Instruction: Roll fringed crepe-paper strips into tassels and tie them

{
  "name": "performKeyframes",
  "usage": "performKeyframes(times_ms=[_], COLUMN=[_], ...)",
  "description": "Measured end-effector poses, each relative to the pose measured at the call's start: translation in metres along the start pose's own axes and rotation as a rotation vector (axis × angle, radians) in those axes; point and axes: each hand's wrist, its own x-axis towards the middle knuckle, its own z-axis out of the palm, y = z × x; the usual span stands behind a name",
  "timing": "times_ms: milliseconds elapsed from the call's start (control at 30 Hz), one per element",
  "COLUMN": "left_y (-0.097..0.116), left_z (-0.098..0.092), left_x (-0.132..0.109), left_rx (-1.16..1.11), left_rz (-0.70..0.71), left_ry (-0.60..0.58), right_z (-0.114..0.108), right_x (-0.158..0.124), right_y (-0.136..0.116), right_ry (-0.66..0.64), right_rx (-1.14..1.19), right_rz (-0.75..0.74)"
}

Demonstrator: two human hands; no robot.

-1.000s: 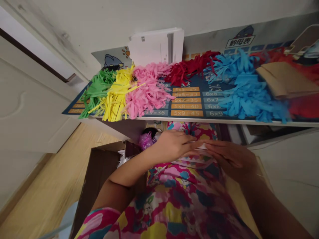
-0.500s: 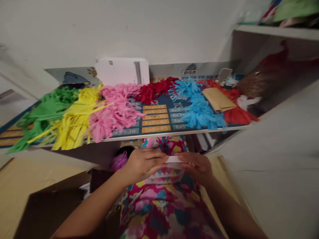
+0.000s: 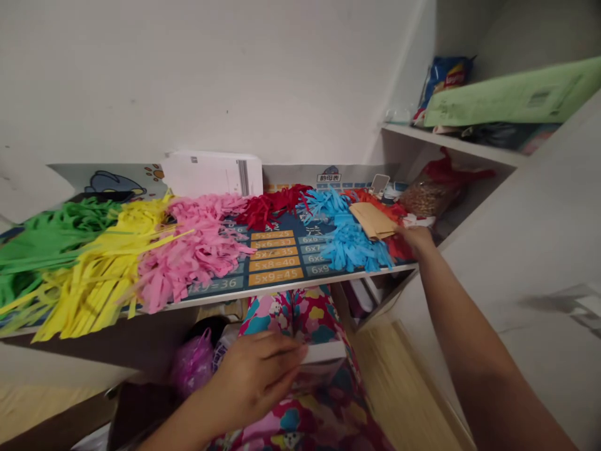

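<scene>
My left hand point(image 3: 258, 373) is closed on the edge of a clear plastic bag point(image 3: 323, 369) with a white strip along its top, held low over my lap. My right hand point(image 3: 417, 241) reaches to the right end of the desk, at the edge of a folded brown paper point(image 3: 373, 220) and beside a small white piece point(image 3: 417, 220). Its fingertips are mostly hidden, so I cannot tell whether they grip anything. Under the brown paper lie blue fringed tissue strips point(image 3: 352, 241) and orange-red strips point(image 3: 399, 249).
Along the desk point(image 3: 263, 287) lie green point(image 3: 70, 232), yellow point(image 3: 101, 275), pink point(image 3: 197, 250) and dark red point(image 3: 277, 207) fringed bundles. A white board point(image 3: 213, 174) leans at the back. Right are a shelf point(image 3: 451, 143) and a bag of brown bits point(image 3: 429, 191). A purple bag point(image 3: 193, 360) sits below.
My right hand has let go of the clear bag and moved up and right to the desk. My left hand still holds the bag, now lower. The view has shifted right.
</scene>
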Motion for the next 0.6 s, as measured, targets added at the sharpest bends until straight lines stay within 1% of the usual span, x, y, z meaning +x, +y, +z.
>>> performKeyframes(times_ms=[67,133,200,267,333,367,400,433,500,600], left_y=[0.002,0.004,0.006,0.011,0.017,0.020,0.024,0.026,0.030,0.031], left_z=[-0.002,-0.004,-0.007,-0.009,-0.011,-0.011,-0.011,-0.010,-0.008,-0.005], left_x=[-0.001,-0.003,-0.005,-0.005,-0.004,-0.004,-0.003,-0.003,-0.003,-0.004], left_rx=[0.015,0.049,0.072,0.042,-0.002,-0.006,0.007,0.031,0.076,0.074], left_rz=[0.002,-0.014,-0.035,-0.040,-0.051,-0.060,-0.068,-0.069,-0.052,-0.055], left_ry=[-0.024,-0.045,-0.058,-0.078,-0.101,-0.093,-0.073,-0.050,-0.024,-0.036], right_z=[0.006,0.000,-0.021,-0.049,-0.074,-0.082,-0.085,-0.085,-0.072,-0.038], right_x=[0.000,-0.005,-0.021,-0.052,-0.093,-0.115,-0.136,-0.155,-0.185,-0.210], right_y=[-0.008,-0.023,-0.043,-0.066,-0.088,-0.098,-0.106,-0.112,-0.116,-0.105], right_ry=[0.076,0.162,0.220,0.210,0.079,-0.039,-0.172,-0.263,-0.418,-0.560], right_rx=[0.032,0.073,0.111,0.133,0.136,0.131,0.094,0.069,0.028,0.042], right_rz=[0.032,0.026,-0.030,-0.103,-0.157,-0.182,-0.233,-0.274,-0.346,-0.385])
